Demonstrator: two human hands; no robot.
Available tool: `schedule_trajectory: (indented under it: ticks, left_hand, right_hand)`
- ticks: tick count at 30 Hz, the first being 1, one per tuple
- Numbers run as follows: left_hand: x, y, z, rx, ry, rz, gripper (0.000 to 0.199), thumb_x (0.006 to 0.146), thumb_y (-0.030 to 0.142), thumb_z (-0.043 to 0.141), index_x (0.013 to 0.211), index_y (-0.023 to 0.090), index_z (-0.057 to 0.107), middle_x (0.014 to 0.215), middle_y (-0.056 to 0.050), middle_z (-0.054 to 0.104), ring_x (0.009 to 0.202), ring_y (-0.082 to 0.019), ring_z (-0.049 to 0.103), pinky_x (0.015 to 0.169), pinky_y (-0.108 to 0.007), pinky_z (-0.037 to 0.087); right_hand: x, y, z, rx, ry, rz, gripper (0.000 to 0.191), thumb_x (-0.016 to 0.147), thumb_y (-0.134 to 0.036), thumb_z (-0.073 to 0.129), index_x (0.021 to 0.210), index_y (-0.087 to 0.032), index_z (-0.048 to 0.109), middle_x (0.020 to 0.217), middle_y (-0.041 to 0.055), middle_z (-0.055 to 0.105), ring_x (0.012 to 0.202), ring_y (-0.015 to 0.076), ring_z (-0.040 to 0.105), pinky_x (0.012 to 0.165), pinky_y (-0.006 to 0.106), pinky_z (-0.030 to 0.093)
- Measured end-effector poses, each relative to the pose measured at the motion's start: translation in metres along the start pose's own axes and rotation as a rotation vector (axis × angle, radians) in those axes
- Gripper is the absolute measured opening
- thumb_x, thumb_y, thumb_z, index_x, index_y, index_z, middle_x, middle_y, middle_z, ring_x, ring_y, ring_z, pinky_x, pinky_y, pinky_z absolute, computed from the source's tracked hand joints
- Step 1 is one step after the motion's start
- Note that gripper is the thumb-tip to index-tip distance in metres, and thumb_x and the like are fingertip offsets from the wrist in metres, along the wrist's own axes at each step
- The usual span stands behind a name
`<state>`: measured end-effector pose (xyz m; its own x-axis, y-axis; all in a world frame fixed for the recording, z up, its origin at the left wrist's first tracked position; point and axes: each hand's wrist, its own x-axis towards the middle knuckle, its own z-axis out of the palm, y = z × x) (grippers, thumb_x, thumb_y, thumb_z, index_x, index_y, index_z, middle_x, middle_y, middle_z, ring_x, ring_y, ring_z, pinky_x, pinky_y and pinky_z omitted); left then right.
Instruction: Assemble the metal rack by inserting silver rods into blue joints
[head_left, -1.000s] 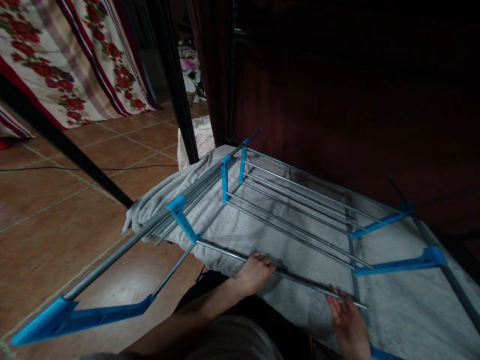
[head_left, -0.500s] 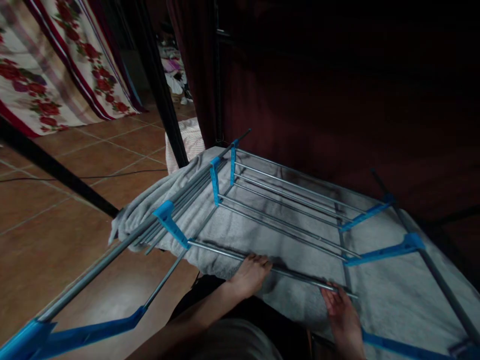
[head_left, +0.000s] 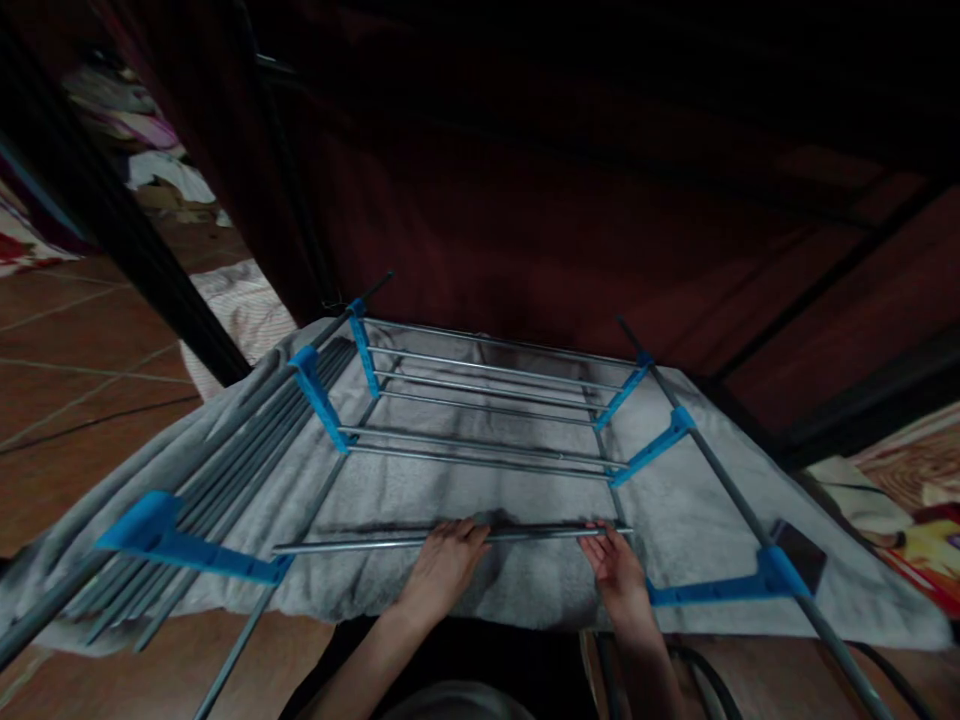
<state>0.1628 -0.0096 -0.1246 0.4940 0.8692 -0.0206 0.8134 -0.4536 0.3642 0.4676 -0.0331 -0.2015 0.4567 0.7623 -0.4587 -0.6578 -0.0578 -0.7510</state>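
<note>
In front of me lies a partly assembled rack of grey metal tubes with blue plastic brackets. My left hand (head_left: 448,562) is closed over a loose-looking metal rod (head_left: 352,546) near its middle, knuckles up. Close to the rod's right end, my right hand (head_left: 616,572) holds it with the palm turned up. The rod's left end lies by the tip of the near left bracket (head_left: 187,545); I cannot tell whether it is seated. The near right bracket (head_left: 720,588) is beside my right wrist. Farther off, several crossbars (head_left: 480,460) join the other brackets.
A grey blanket (head_left: 540,590) covers the surface under the rack. Several loose tubes (head_left: 240,470) lie along the left side. A dark flat object (head_left: 799,555) is by the right tube. Behind hangs a dark red curtain (head_left: 480,230), and a dark post (head_left: 127,210) stands left.
My view has turned to the right, so the floral cloth has mostly left the picture and the right side shows more. Both hands stay on the rod.
</note>
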Motion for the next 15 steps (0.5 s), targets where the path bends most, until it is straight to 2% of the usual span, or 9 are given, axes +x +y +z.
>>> schedule_trajectory:
  ticks: [7, 12, 15]
  left_hand:
    - [0.002, -0.022, 0.005, 0.043, 0.042, 0.016, 0.034, 0.099, 0.025, 0.039, 0.117, 0.022, 0.068, 0.110, -0.008, 0.072, 0.097, -0.023, 0.069, 0.088, -0.037, 0.053]
    - [0.006, -0.026, 0.008, 0.052, 0.079, 0.032, 0.035, 0.099, 0.024, 0.037, 0.117, 0.018, 0.067, 0.109, -0.009, 0.073, 0.095, -0.022, 0.070, 0.086, -0.036, 0.055]
    - [0.007, -0.027, 0.008, 0.066, 0.154, 0.060, 0.033, 0.098, 0.028, 0.040, 0.115, 0.018, 0.067, 0.109, -0.009, 0.074, 0.097, -0.023, 0.070, 0.087, -0.037, 0.056]
  right_hand:
    - [-0.009, -0.011, 0.024, 0.052, 0.035, -0.037, 0.019, 0.068, -0.026, 0.077, 0.083, -0.019, 0.068, 0.076, 0.0013, 0.074, 0.069, 0.0151, 0.070, 0.069, 0.027, 0.059]
    - [-0.013, -0.019, 0.028, 0.060, -0.023, -0.098, 0.018, 0.069, -0.026, 0.076, 0.082, -0.019, 0.067, 0.079, 0.0013, 0.074, 0.072, 0.0156, 0.070, 0.069, 0.028, 0.059]
    - [-0.015, -0.026, 0.030, 0.062, -0.051, -0.129, 0.017, 0.069, -0.025, 0.076, 0.082, -0.020, 0.067, 0.081, 0.0006, 0.074, 0.073, 0.0147, 0.070, 0.070, 0.027, 0.059]
